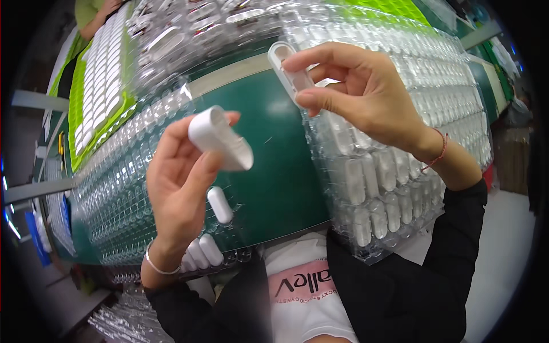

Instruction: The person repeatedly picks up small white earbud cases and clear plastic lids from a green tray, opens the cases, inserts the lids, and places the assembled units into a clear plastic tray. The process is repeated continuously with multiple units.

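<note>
My left hand (174,183) grips a smooth white oval plastic shell (214,134), tilted with its hollow end toward the lower right. Fingers are behind it and the thumb is on the near side. Higher and to the right, my right hand (366,94) pinches a slim white oval insert (278,57) between thumb and fingers. The two parts are apart above the green table (274,160). Just below my left hand, a white capsule-shaped piece (219,204) lies at the edge of a clear tray, with several similar pieces (210,250) nearer my body.
A clear blister tray (131,200) of rounded pockets spreads at left. Clear trays (386,200) filled with whitish oval parts cover the right. At the back lies another tray of parts (166,43). A lime-green tray (77,134) holds white pieces; beyond it shows another person's arm (91,26).
</note>
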Motion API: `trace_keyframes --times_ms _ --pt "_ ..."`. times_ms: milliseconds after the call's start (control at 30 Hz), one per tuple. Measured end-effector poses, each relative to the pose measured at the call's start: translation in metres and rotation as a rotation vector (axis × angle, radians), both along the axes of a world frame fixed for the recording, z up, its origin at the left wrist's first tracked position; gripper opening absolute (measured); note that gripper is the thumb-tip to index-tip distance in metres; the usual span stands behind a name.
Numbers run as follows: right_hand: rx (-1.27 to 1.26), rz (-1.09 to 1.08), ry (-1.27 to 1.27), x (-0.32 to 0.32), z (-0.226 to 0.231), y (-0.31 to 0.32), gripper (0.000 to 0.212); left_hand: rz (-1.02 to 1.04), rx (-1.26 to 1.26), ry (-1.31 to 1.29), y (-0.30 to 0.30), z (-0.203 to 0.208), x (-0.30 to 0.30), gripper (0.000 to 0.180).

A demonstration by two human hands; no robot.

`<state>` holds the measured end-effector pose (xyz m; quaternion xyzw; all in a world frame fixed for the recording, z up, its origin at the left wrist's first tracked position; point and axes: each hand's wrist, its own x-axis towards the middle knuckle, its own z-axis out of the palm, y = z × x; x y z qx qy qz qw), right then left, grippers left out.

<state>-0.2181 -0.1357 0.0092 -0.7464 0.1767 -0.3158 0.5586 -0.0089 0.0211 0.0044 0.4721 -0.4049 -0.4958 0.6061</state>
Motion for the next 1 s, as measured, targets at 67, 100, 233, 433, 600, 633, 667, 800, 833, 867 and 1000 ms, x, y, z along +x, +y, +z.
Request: trace_keyframes --times_ms 67,100,233,433,600,633,667,800,833,867,1000 --pt "0.052 0.011 0.023 0.012 -0.001 0.008 0.028 0.002 -0.066 0.054 -0.008 -0.003 -0.006 0.038" --pt "0.045 0.011 -0.001 0.018 -0.004 0.011 0.027 -0.001 -0.099 0.08 -0.008 -0.005 -0.006 0.037" --pt "0.028 0.011 0.027 0.023 -0.015 0.016 0.023 0.011 -0.133 0.022 -0.008 -0.015 -0.005 0.037" --pt "0.008 0.023 0.005 0.022 -0.022 0.017 0.019 -0.044 -0.148 -0.035 -0.011 -0.023 -0.005 0.036" --pt "-0.014 0.024 -0.008 0.02 -0.025 0.015 0.018 -0.014 -0.127 -0.094 -0.011 -0.023 -0.011 0.042" --pt "-0.006 0.022 -0.015 0.02 -0.025 0.015 0.018 -0.013 -0.122 -0.089 -0.011 -0.023 -0.011 0.042" --pt "0.003 0.02 -0.021 0.02 -0.025 0.016 0.017 -0.014 -0.115 -0.095 -0.011 -0.023 -0.011 0.042" --pt "0.001 0.015 -0.033 0.02 -0.024 0.016 0.016 -0.012 -0.104 -0.109 -0.011 -0.023 -0.012 0.043" --pt "0.005 0.018 -0.034 0.02 -0.025 0.016 0.016 -0.01 -0.109 -0.109 -0.01 -0.023 -0.012 0.043" --pt "0.009 0.02 -0.035 0.021 -0.026 0.016 0.016 -0.011 -0.103 -0.108 -0.01 -0.023 -0.012 0.043" --pt "-0.001 0.022 -0.043 0.02 -0.026 0.016 0.016 -0.06 -0.121 -0.052 -0.01 -0.025 -0.008 0.039"
